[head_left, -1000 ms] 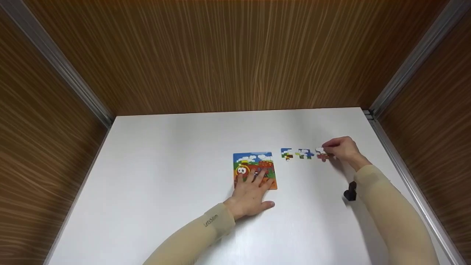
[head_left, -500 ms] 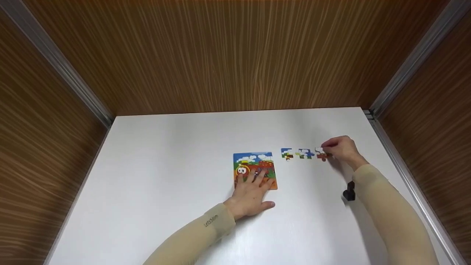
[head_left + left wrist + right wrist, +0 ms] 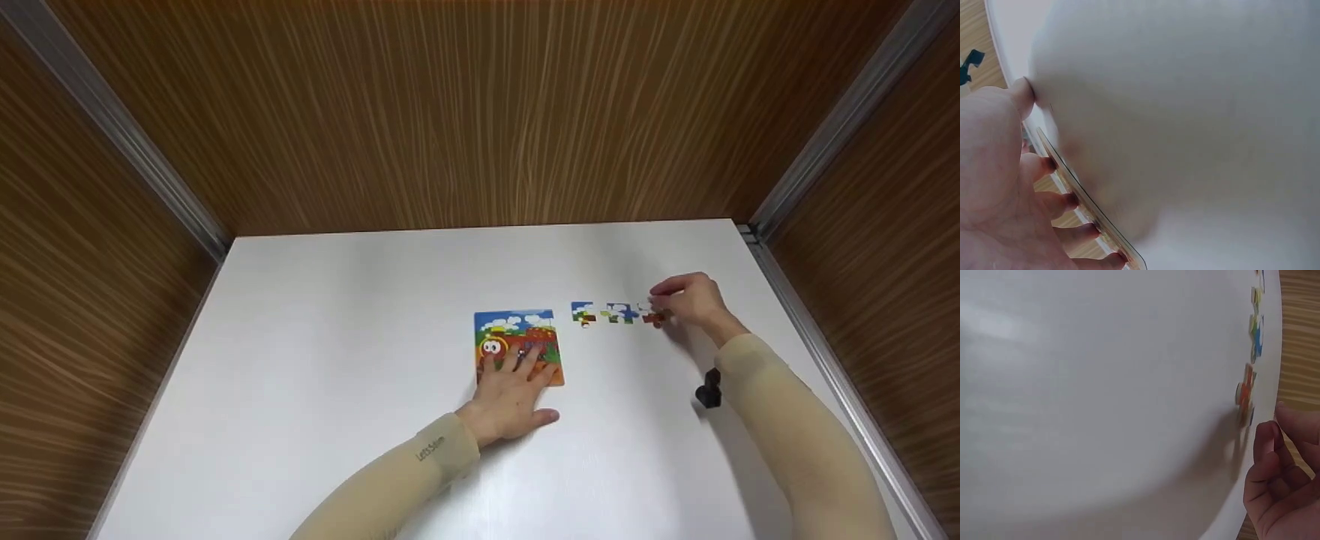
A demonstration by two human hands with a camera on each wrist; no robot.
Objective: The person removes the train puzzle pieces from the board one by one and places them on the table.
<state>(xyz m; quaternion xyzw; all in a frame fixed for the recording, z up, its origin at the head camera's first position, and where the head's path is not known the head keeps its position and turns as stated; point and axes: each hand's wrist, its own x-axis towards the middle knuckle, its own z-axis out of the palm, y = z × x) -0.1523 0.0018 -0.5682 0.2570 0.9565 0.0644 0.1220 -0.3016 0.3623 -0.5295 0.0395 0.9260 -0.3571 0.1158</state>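
Observation:
The left hand (image 3: 510, 401) rests with spread fingers on the lower part of a square picture puzzle (image 3: 517, 326), which shows a smiling red train under clouds. Its fingertips press on the puzzle's face in the left wrist view; the thumb lies off the edge. To the right, three loose jigsaw pieces lie in a row: a left piece (image 3: 583, 312), a middle piece (image 3: 619, 313) and a red-and-white right piece (image 3: 654, 318). Just above the right piece is the right hand (image 3: 691, 301), its fingers bent loosely. In the right wrist view, the fingertips appear apart from that piece (image 3: 1245, 396).
The white table (image 3: 315, 360) is enclosed by wood-grain panels (image 3: 480, 112) at the back and both sides. Metal rails (image 3: 832, 367) run along the side corners. A small black device (image 3: 709, 390) sits at the right wrist, by the sleeve.
The right piece has shifted slightly left, towards the middle piece. The right hand has moved a little left and up, and its fingertips have come off the piece. The left hand has stayed put.

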